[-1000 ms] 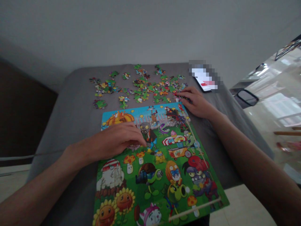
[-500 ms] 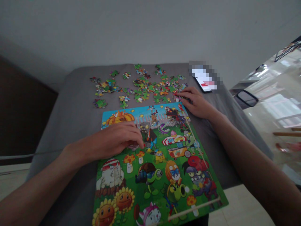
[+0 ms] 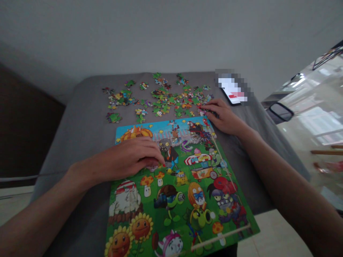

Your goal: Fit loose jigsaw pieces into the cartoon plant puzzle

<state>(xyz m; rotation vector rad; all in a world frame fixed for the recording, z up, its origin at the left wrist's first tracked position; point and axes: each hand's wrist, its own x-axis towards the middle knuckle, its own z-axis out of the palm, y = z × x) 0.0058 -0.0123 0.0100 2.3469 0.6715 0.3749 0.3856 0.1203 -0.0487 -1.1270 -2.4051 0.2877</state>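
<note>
A colourful cartoon jigsaw puzzle [image 3: 177, 185] lies on the grey-covered table, with plants and zombies on it. My left hand [image 3: 131, 159] rests on its upper left part, fingers curled down, and anything beneath them is hidden. A scattered heap of loose jigsaw pieces [image 3: 171, 98] lies beyond the puzzle's far edge. My right hand [image 3: 222, 117] is at the right end of that heap, fingertips among the pieces next to the puzzle's top right corner. I cannot tell whether those fingers hold a piece.
A smartphone [image 3: 232, 95], its screen pixelated, lies at the table's far right corner. The grey cloth-covered table [image 3: 80, 121] drops off at its left and right edges. A glass surface [image 3: 302, 125] with a dark-rimmed object [image 3: 281, 111] stands to the right.
My left hand has shifted slightly left over the puzzle. My right hand and the loose pieces show no clear movement.
</note>
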